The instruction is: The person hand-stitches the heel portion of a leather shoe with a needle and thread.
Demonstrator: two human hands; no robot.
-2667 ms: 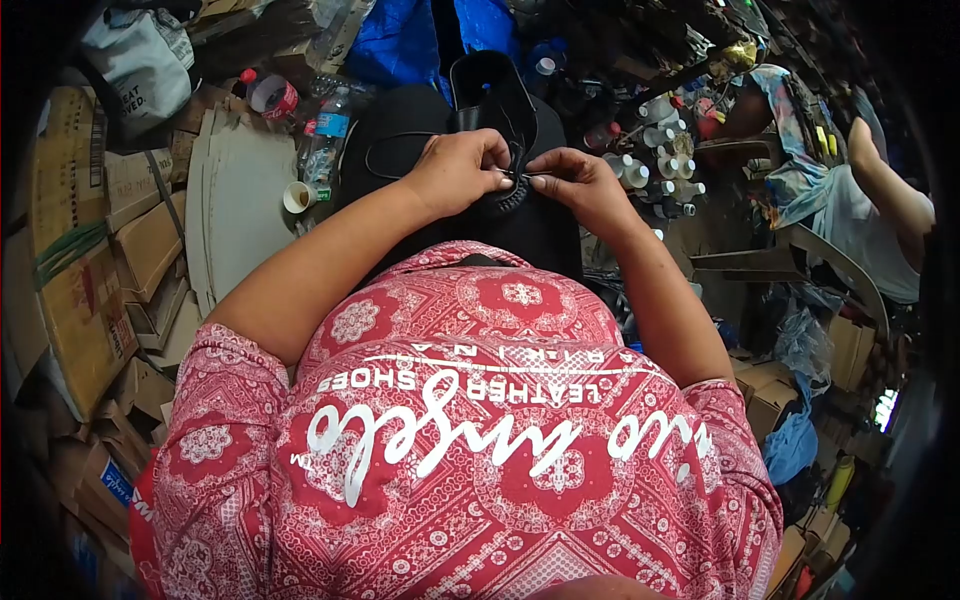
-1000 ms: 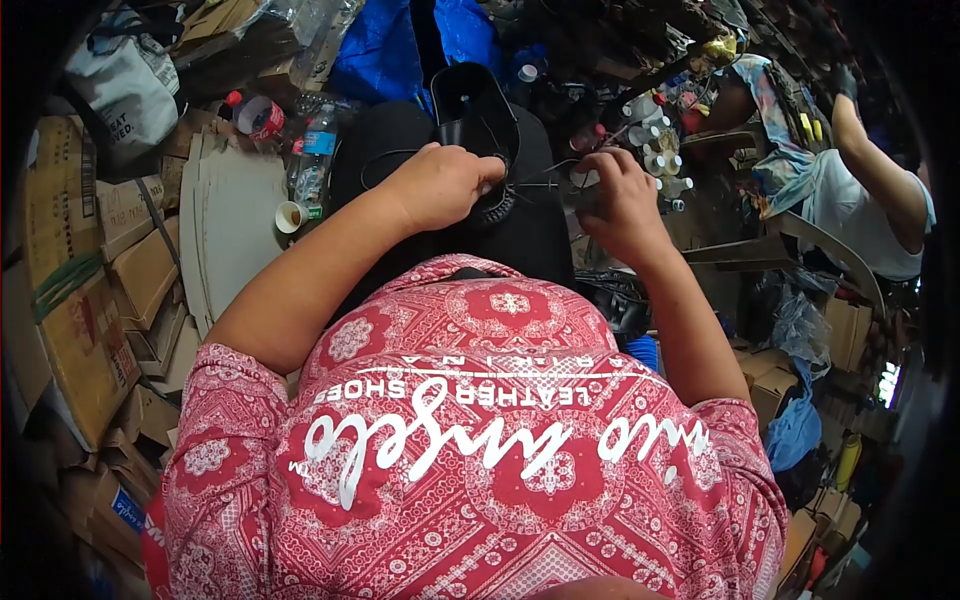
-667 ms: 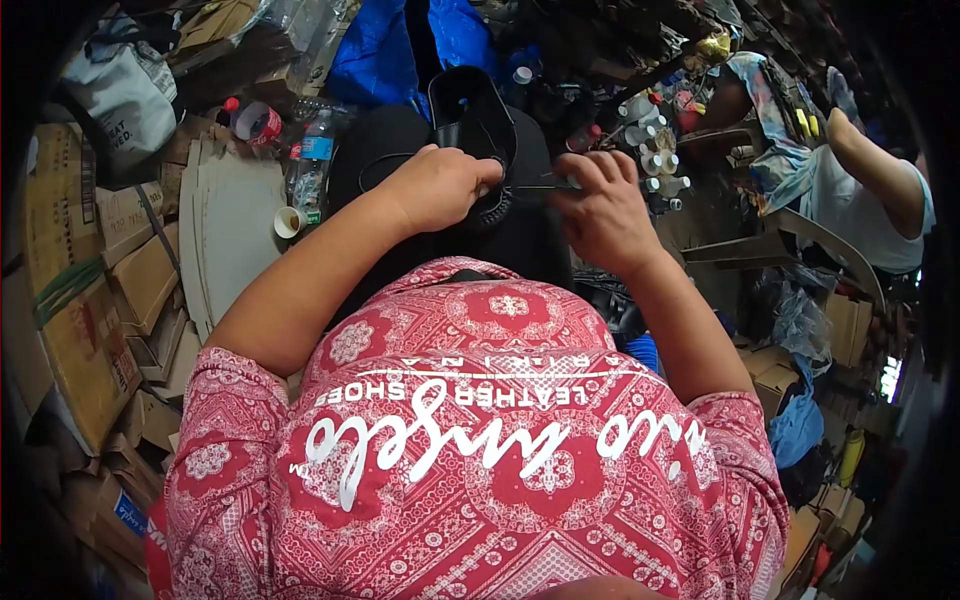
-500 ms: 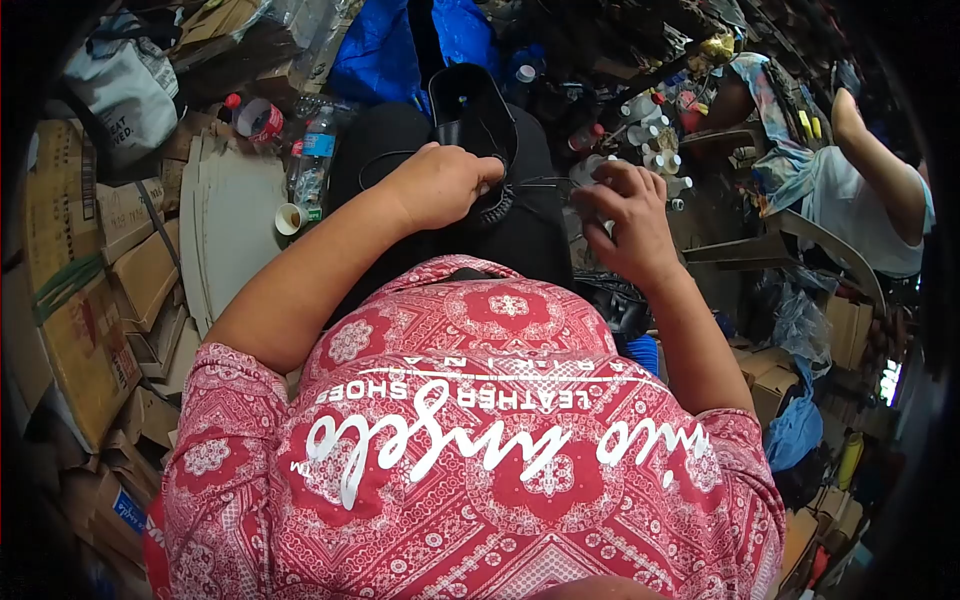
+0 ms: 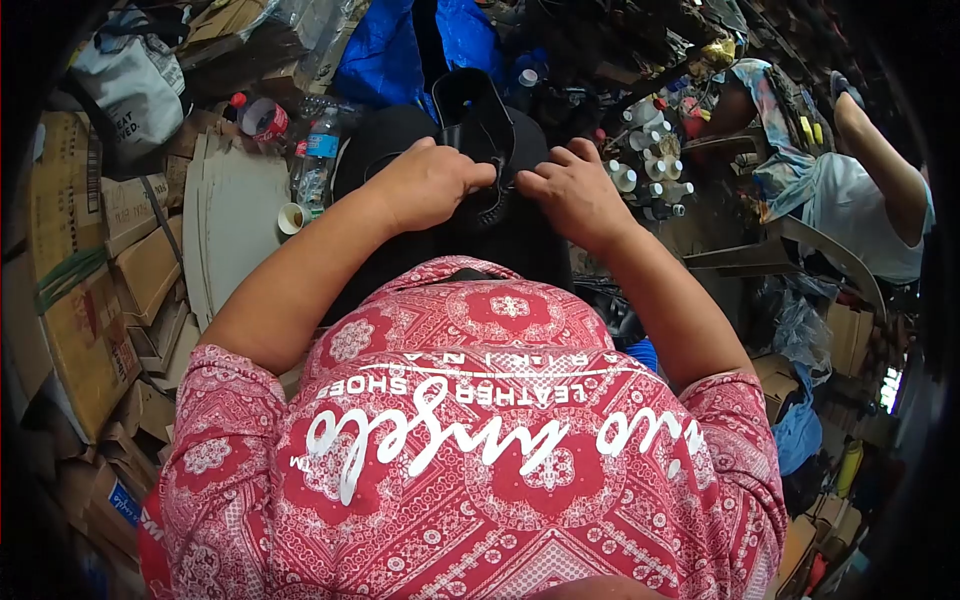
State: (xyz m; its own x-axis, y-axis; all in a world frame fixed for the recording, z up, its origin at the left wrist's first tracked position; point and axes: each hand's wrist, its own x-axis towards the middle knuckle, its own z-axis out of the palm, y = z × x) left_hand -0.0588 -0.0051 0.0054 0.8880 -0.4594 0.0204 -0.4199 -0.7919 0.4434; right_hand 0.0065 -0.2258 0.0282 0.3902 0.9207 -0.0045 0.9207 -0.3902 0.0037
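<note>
A black shoe [image 5: 490, 130] rests on my dark-clothed lap, its opening facing away from me. A ridged row of stitching [image 5: 490, 213] curves along its near end. My left hand [image 5: 430, 185] is closed on the shoe's left side, with thumb and forefinger pinched at the stitched edge. Just across from it, my right hand [image 5: 577, 195] is closed in a pinch close to the shoe's right edge. What lies between those right fingertips is too small to make out. A thin dark cord loops beside my left hand.
Ahead lies a blue bag [image 5: 385, 60] with a black strap running toward the shoe. Plastic bottles [image 5: 320, 150] stand at the left, near pale curved sheets [image 5: 235, 230] and cardboard [image 5: 85, 280]. Several small bottles [image 5: 655, 165] cluster at the right. Another person [image 5: 865, 210] is at far right.
My right hand has moved left and forward, from out at the side with a thin strand stretched to the shoe, to the shoe's edge. My left hand keeps its hold.
</note>
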